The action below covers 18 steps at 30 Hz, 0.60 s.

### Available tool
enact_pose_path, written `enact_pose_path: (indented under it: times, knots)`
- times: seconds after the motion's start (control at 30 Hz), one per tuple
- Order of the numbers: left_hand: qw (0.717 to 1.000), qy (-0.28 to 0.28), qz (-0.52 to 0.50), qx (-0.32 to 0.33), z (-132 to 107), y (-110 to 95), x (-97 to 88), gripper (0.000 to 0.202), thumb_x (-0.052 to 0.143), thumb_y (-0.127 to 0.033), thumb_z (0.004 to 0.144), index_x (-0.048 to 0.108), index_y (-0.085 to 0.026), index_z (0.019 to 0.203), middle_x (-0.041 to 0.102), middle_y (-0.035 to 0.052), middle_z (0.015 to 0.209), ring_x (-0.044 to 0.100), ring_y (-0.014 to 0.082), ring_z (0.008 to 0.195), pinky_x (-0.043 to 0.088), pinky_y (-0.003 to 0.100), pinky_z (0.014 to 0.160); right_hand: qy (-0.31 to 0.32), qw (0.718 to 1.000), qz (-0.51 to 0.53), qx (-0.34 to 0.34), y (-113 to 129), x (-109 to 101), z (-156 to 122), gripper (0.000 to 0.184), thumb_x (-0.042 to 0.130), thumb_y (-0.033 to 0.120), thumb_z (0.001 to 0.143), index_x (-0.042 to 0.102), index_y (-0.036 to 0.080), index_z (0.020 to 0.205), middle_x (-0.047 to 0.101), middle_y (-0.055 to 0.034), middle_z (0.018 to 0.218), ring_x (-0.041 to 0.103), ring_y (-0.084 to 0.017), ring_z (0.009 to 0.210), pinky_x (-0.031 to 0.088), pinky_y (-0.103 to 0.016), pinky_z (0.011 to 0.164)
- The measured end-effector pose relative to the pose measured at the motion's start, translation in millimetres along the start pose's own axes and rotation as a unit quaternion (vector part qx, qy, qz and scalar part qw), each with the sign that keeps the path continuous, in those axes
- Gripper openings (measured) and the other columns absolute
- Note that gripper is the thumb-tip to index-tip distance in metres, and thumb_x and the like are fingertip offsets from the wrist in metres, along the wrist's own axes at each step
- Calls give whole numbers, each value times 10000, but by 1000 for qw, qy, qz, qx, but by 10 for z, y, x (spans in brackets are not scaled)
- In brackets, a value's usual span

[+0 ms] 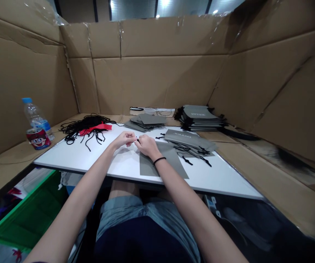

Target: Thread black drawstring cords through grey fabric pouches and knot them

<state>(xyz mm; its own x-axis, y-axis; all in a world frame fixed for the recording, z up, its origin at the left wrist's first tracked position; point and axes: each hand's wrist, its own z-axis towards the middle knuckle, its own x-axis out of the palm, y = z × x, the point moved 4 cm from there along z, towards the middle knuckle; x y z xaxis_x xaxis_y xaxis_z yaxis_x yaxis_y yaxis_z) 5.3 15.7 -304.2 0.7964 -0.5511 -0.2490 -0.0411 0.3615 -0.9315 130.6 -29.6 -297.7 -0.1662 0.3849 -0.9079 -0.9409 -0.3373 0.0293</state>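
A heap of black cords [86, 126] lies on the white tabletop [72, 162], left of the left hand [123, 139]. Both hands' fingers [131, 138] curl nearly shut, pinching a black cord end [138, 139] (tiny, hard to see). The right hand [146, 145] sits over a flat grey paper bag [168, 162], beside more bags [190, 138].

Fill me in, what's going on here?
A seated person pinches a short black cord between the left hand and right hand, above a white table. A flat grey bag lies under the right wrist, and another grey bag with black cords lies to its right. A tangle of black cords sits at the table's far left, and a stack of grey bags lies farther back on the right.
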Motion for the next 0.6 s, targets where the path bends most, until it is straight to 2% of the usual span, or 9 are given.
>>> enact_pose_path:
  times: [0.17, 0.33, 0.5, 0.6]
  knots:
    - [995, -17, -34, -93, 45, 149, 34, 550, 487, -691, 785, 541, -153, 683, 505, -9, 449, 430, 82, 369, 305, 198, 403, -7, 1000, 4, -8, -21, 17, -11, 391, 402, 364, 902, 713, 129, 870, 685, -117, 926, 585, -200, 896, 372, -264, 689]
    - [991, -52, -33, -118, 39, 175, 43, 610, 425, -726, 792, 554, -150, 638, 476, -3, 412, 431, 89, 360, 284, 204, 405, -4, 1000, 21, -7, 5, -29, -25, 376, 474, 437, 839, 713, 147, 839, 676, -100, 907, 577, -199, 872, 360, -259, 679]
    - [987, -88, -45, -126, 46, 183, -6, 619, 395, -715, 812, 545, -149, 614, 471, -7, 426, 430, 85, 366, 287, 201, 403, 32, 998, 50, -20, -6, -85, -20, 275, 471, 288, 804, 699, 156, 883, 681, -87, 919, 568, -174, 827, 340, -245, 676]
    - [983, -105, -62, -138, 71, 198, -47, 624, 389, -723, 806, 532, -150, 604, 472, -8, 435, 426, 82, 367, 289, 198, 404, 74, 995, 73, -2, -71, -78, 13, 276, 435, 188, 774, 694, 162, 866, 691, -76, 867, 561, -158, 739, 327, -242, 632]
